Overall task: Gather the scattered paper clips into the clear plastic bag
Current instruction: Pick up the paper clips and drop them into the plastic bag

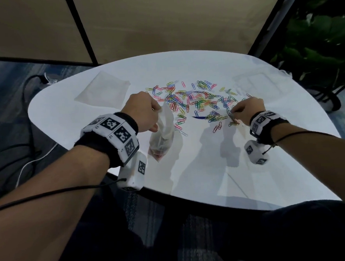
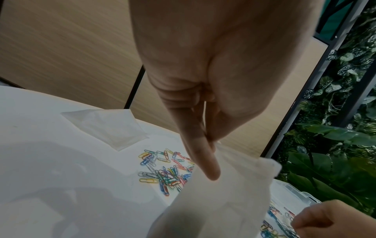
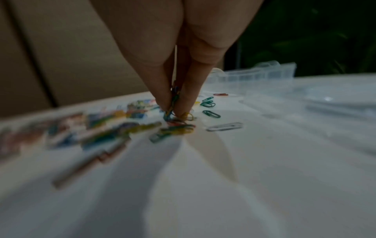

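The person's left hand (image 1: 143,110) holds the clear plastic bag (image 1: 162,139) up over the near-left part of the rounded white desk (image 1: 200,169), thumb and fingers (image 2: 200,154) pinching the bag's top edge so that it hangs down with a few clips showing at its bottom. The bag's lower end is near the desk's surface; I cannot tell whether it touches.

The right hand (image 1: 249,110) is down on the desk toward its right edge, fingers (image 3: 189,95) pressed together and pinching a small bunch of coloured clips (image 3: 173,103), with the fingertips at the surface among more loose ones.

The scattered multicoloured paper clips (image 1: 194,102) lie in a broad patch across the middle of the desk, between the 2 hands and stretching toward the far edge; the densest heap sits in the centre, with strays near the right hand and just beside the bag.

A second flat translucent plastic bag (image 1: 103,92) lies near the far-left edge, apart from the clips. A clear plastic container (image 3: 254,74) sits toward the far-right edge. Leafy green plants (image 1: 319,32) stand beyond the desk's right side
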`<state>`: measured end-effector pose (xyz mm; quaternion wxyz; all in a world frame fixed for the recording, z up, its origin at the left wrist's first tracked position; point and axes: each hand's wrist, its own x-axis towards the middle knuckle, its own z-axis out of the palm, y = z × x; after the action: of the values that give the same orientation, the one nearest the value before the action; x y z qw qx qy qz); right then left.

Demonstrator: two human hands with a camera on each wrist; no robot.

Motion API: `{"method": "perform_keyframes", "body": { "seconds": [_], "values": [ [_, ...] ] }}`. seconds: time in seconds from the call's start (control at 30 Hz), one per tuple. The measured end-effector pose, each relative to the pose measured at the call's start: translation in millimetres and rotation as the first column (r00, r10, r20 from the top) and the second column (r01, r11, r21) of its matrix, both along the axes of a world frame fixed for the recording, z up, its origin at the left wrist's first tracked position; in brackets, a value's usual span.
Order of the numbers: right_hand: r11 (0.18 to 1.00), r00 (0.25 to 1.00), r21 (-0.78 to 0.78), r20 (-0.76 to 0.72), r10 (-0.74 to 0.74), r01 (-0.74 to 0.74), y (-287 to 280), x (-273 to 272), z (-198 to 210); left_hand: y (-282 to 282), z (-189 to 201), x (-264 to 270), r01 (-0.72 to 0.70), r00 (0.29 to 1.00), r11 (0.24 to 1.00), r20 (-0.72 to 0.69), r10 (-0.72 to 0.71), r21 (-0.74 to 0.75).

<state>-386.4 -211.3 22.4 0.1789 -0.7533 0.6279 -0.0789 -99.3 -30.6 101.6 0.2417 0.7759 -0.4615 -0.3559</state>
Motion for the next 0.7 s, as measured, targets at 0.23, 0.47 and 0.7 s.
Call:
{"method": "perform_keyframes", "body": {
  "seconds": [0.23,0.47,0.7],
  "values": [
    [0.83,0.433,0.552,0.77,-0.469,-0.083,34,51,61,-1,4,-9,0.008,0.998,1.0,-0.056,-0.008,0.004],
    [0.742,0.539,0.567,0.774,-0.332,-0.358,94,122,94,1,10,-13,-0.015,0.996,1.0,-0.09,0.013,-0.018],
    [0.913,0.873,0.219,0.432,0.226,-0.344,111,147,76,3,10,-13,-0.002,0.996,0.997,-0.085,-0.004,-0.071]
  ]
}}
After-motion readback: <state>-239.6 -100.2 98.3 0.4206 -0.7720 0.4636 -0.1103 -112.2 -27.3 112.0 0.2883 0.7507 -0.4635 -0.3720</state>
